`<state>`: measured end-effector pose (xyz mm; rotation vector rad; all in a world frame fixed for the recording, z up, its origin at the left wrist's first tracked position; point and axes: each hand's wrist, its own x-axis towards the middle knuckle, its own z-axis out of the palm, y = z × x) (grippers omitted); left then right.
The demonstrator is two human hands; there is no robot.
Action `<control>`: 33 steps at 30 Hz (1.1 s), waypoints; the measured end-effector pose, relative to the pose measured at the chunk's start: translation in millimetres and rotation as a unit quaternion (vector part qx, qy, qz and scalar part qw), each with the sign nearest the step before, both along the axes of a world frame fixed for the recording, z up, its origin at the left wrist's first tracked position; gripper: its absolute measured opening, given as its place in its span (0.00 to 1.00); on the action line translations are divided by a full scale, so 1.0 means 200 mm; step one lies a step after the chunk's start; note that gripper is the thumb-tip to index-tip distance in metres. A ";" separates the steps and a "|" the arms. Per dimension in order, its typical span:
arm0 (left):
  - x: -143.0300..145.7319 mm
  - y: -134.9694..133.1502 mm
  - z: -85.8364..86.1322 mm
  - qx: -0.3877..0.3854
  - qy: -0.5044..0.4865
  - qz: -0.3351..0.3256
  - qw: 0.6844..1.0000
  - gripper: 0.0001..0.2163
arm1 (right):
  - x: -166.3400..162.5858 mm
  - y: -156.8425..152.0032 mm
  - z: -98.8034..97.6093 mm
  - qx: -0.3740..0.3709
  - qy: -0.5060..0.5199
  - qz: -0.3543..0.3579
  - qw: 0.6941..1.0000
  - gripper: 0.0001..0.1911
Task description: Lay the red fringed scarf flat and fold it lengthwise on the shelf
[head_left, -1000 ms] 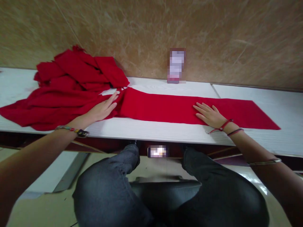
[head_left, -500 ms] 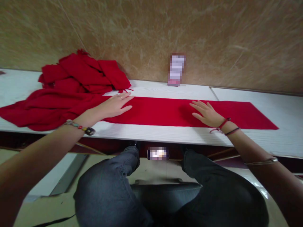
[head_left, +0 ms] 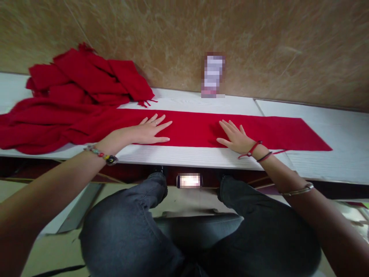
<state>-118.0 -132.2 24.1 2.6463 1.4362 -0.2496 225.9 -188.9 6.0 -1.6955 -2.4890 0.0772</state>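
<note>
A long red scarf (head_left: 191,130) lies flat in a strip along the white bench (head_left: 190,157), its left part bunched in loose folds. My left hand (head_left: 151,130) rests on the scarf with fingers spread, close to where the folds begin. Farther right, my right hand (head_left: 233,136) is over the flat strip, palm down and fingers apart. Neither hand grips the cloth. A crumpled heap of red cloth (head_left: 92,79) with fringed ends sits behind the scarf's left part, against the wall.
A brown marbled wall (head_left: 173,42) closes off the back of the bench. A blurred pale object (head_left: 213,75) leans there, right of centre. Below the bench edge, a lit phone-like screen (head_left: 189,180) shows between my knees. A seam crosses the bench top at right.
My right hand has slid left over the scarf, nearer my left hand. The left fingers are spread wider. The whole view has shifted slightly.
</note>
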 end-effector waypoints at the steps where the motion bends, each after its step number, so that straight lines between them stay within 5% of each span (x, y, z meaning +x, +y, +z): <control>1: 0.05 0.00 0.02 0.007 -0.009 0.005 1.000 0.36 | -0.05 0.00 0.01 0.013 0.017 0.002 1.000 0.36; 4: 0.21 -0.02 0.04 0.052 -0.061 0.013 0.997 0.34 | -0.22 0.00 0.03 0.038 0.048 0.014 0.998 0.37; 9: 0.39 -0.08 -0.06 0.021 -0.068 0.050 0.996 0.29 | -0.40 0.00 0.00 0.020 0.011 0.022 1.000 0.34; 17: 0.35 -0.10 -0.09 0.019 -0.068 0.069 0.995 0.35 | -0.15 -0.05 -0.04 0.003 -0.035 -0.029 0.999 0.28; 21: 0.36 -0.10 -0.03 -0.025 -0.037 0.077 0.996 0.38 | 0.07 -0.06 -0.05 0.025 -0.037 -0.109 0.993 0.27; 24: 0.40 -0.03 0.07 -0.080 0.004 0.083 0.993 0.38 | 0.11 -0.10 -0.02 0.074 -0.015 -0.090 0.993 0.25; 28: 0.51 0.18 0.21 -0.055 0.020 -0.008 0.998 0.35 | -0.10 -0.18 0.07 0.065 -0.019 0.044 0.997 0.19; 33: 0.67 0.40 0.24 -0.063 0.035 -0.053 0.996 0.30 | -0.35 -0.23 0.15 0.013 -0.098 0.102 0.990 0.15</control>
